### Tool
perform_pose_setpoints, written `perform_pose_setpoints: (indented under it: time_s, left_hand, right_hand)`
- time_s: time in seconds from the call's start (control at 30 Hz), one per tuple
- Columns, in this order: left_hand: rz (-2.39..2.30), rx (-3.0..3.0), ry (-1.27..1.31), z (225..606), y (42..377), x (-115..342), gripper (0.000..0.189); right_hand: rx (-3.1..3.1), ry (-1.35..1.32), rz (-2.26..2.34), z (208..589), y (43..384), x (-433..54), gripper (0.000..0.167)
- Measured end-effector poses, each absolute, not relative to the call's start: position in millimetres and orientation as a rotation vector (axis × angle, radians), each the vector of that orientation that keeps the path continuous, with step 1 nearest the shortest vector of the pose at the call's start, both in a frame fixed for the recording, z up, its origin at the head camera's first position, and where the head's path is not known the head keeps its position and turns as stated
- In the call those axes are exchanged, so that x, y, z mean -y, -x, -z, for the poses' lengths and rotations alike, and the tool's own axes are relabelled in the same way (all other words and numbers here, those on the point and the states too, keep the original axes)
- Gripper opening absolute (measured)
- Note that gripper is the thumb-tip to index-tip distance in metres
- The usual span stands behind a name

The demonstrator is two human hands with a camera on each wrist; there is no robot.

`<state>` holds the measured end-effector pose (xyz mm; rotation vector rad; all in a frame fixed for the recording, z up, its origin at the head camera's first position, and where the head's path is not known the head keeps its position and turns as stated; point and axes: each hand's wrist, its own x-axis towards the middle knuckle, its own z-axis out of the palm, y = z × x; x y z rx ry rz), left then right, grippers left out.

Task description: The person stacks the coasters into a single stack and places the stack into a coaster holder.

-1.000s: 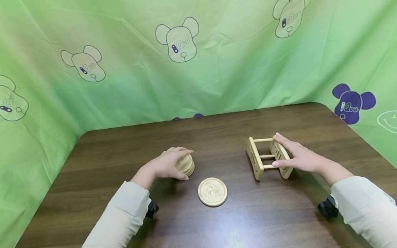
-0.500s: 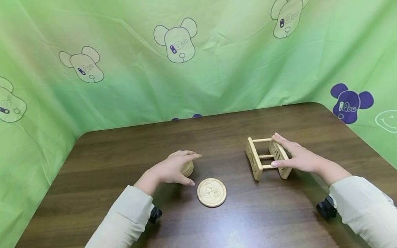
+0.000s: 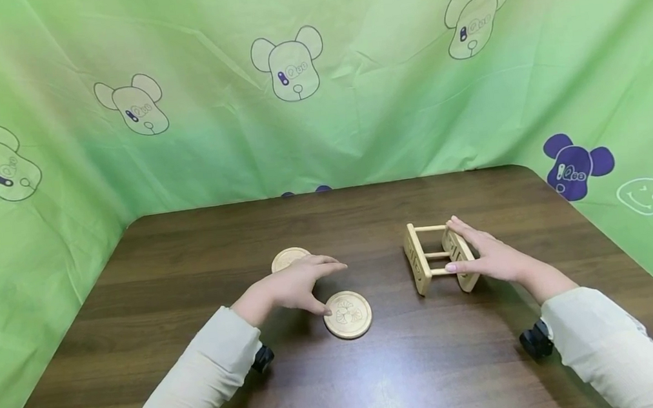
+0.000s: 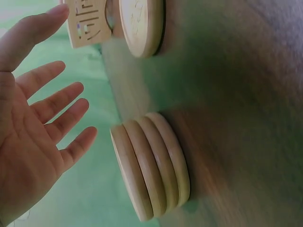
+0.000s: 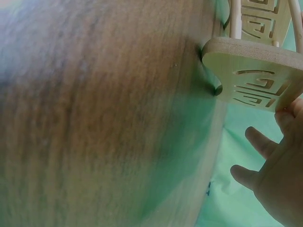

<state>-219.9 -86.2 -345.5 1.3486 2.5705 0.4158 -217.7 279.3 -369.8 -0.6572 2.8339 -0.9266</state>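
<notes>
My left hand point(image 3: 297, 284) hovers over the table with fingers spread and holds nothing. Its thumb tip overlaps the edge of a round wooden coaster point(image 3: 349, 317) with a carved leaf pattern. Behind the hand, partly hidden in the head view, is a stack of several coasters point(image 3: 289, 257); the left wrist view shows the stack point(image 4: 151, 165) from the side, below the fingers. To the right stands a wooden coaster rack point(image 3: 419, 264), two cut-out end panels joined by rods. My right hand point(image 3: 494, 259) grips its right panel point(image 5: 258, 78) between thumb and fingers.
Everything stands on a dark wood-grain table point(image 3: 213, 240). A green printed curtain point(image 3: 377, 115) hangs along the back and both sides of it. Light sleeves cover both forearms, with a black wrist camera point(image 3: 536, 340) below the right cuff.
My left hand has left the coaster stack and moved right and toward me, up to the single coaster. The stack's top now shows behind it. The right hand stays on the rack.
</notes>
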Motion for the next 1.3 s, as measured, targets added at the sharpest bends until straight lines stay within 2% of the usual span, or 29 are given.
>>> perform_pose_setpoints:
  time_s: [0.73,1.3]
  left_hand:
    - [-0.190,-2.510,-1.400,362.2,213.3,63.4,0.070]
    - [-0.108,-2.495,-1.351,373.5,209.0,55.3,0.076]
  right_hand:
    - [-2.841,0.669,0.906,367.9,220.1,-279.5,0.085]
    - [-2.842,0.666,0.903,368.6,217.5,-279.4,0.085]
